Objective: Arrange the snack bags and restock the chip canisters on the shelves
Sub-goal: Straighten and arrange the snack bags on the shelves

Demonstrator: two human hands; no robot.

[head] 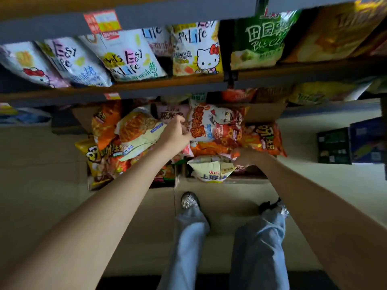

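A cardboard box [266, 110] on the floor holds a heap of snack bags. My left hand [174, 130] grips the left edge of a red and white snack bag [219, 124] lying on top of the heap. My right hand [245, 156] reaches into the box lower right, its fingers curled on an orange bag [209, 148] just above a cream Oishi bag [211, 169]; the fingertips are hidden. A yellow and orange noodle-print bag [138, 128] lies left of my left hand. No chip canisters are in view.
The shelf [167, 82] above carries white Easy Life bags [129, 57], a Hello Kitty bag [196, 49], a green potato chip bag [259, 38] and yellow bags. A lower shelf holds more bags. Dark boxes [335, 145] stand at right. My feet [189, 203] stand on flattened cardboard.
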